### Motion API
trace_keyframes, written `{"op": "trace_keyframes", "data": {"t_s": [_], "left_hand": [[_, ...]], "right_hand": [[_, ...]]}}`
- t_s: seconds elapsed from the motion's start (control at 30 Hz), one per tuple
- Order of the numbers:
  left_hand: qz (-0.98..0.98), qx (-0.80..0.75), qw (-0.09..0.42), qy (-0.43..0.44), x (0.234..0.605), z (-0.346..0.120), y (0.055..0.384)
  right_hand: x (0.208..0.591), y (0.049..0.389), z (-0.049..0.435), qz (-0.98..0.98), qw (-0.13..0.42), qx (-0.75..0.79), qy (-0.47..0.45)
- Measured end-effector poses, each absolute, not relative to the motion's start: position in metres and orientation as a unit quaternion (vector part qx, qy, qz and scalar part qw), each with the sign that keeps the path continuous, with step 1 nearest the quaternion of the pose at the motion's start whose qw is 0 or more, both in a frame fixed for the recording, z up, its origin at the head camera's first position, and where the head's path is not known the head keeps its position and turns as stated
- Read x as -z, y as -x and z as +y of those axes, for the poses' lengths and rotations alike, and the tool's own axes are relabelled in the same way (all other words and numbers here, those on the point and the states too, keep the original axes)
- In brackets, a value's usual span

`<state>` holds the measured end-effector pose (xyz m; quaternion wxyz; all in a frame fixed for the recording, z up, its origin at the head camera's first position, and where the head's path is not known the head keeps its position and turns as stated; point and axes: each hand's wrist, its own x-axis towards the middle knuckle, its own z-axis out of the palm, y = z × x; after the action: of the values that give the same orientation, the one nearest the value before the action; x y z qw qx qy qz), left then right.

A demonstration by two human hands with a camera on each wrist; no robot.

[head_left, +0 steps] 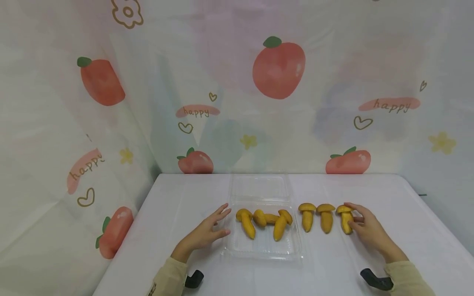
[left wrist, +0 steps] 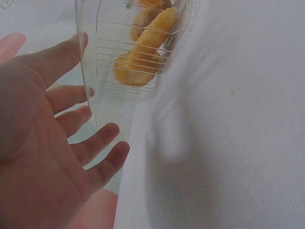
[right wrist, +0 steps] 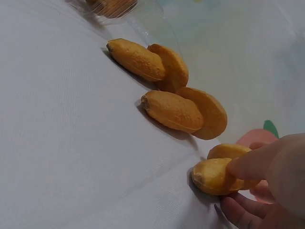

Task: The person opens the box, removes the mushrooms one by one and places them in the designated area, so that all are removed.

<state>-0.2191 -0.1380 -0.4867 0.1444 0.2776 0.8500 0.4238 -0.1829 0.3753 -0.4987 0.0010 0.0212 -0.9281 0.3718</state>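
My left hand (head_left: pixel 207 230) is at the left rim of a clear plastic box (head_left: pixel 237 246), its fingers spread; in the left wrist view the fingertips (left wrist: pixel 112 130) are right at the box wall. Three yellow mushrooms lie in the box: a left mushroom (head_left: pixel 247 224), a middle mushroom (head_left: pixel 260 218) and a right mushroom (head_left: pixel 280 227). To the right of the box, three more stand in a row on the table. My right hand (head_left: pixel 370 228) pinches the rightmost mushroom (head_left: pixel 345 218) between thumb and fingers, and the mushroom is close over the cloth.
Beside the held one lie two loose mushrooms, a near-box mushroom (head_left: pixel 307 218) and a middle-row mushroom (head_left: pixel 326 218). The box's lid (head_left: pixel 259 187) is folded back towards the wall. A white cloth covers the table (head_left: pixel 326 263); a printed curtain (head_left: pixel 237 82) hangs behind.
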Motion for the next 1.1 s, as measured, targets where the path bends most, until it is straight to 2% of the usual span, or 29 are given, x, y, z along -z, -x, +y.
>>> {"op": "trace_keyframes", "data": {"t_s": [1.1], "left_hand": [[0.854,-0.42,0.145,-0.272,0.4878,-0.139,0.2189]], "right_hand": [[0.495,0.1822,0.3774,-0.935,-0.008,-0.354,0.006]]}}
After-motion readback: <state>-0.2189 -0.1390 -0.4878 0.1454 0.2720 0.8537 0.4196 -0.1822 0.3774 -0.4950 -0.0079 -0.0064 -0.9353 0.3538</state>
